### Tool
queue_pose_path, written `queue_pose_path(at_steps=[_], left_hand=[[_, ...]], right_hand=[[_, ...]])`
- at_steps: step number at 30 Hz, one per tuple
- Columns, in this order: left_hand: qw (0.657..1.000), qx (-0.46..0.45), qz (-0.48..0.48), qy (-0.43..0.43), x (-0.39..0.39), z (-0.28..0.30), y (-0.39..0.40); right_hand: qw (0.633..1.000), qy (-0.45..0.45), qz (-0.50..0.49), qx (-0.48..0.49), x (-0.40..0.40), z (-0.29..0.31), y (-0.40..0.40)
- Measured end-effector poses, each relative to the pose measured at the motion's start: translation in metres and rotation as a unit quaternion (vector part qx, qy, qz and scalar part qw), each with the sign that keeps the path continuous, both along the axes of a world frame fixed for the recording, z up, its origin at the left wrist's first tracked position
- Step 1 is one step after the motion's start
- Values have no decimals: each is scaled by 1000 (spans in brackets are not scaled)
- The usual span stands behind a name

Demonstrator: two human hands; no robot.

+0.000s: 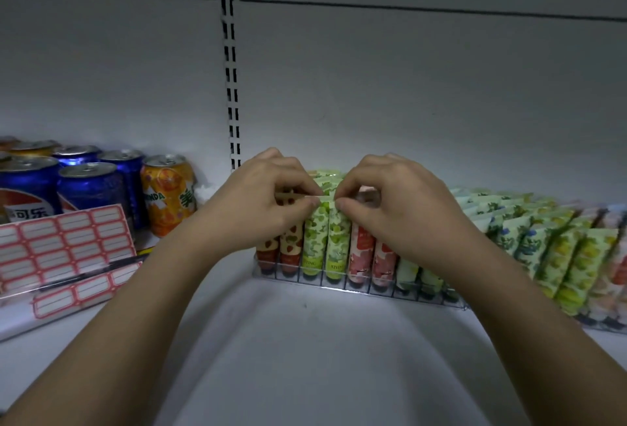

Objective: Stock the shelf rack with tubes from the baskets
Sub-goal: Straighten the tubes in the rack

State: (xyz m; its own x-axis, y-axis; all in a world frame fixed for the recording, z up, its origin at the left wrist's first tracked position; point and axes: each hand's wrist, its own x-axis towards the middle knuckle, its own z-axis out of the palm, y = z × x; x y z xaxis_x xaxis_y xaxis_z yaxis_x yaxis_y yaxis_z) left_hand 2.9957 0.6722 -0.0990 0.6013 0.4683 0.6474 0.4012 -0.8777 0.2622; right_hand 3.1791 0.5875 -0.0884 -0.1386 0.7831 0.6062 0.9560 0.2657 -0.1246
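Note:
A clear rack (pixel 339 284) with narrow slots stands on the white shelf (pixel 298 340), filled with upright patterned tubes. Two green tubes (pixel 325 239) stand at the front of the middle slots, strawberry tubes (pixel 286 249) to their left and pink flower tubes (pixel 361 252) to their right. My left hand (pixel 261 201) pinches the top edge of the left green tube. My right hand (pixel 390 201) pinches the top edge of the right green tube. Both hands hide the tube tops behind them.
Blue and orange drink cans (pixel 101 188) stand at the left behind a clear rail holding red-bordered label sheets (pixel 64 249). More rows of tubes (pixel 559 249) fill the rack to the right. A slotted upright (pixel 230 62) runs up the back wall.

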Motion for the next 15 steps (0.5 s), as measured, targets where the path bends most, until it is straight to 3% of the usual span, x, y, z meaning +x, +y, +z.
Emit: queue_pose_path(at_steps=[7, 15], left_hand=[[998, -32, 17, -46, -3, 10, 5], [983, -117, 2, 140, 12, 95, 46]], right_hand=[[999, 40, 15, -10, 2, 15, 0], [987, 28, 34, -155, 29, 78, 31]])
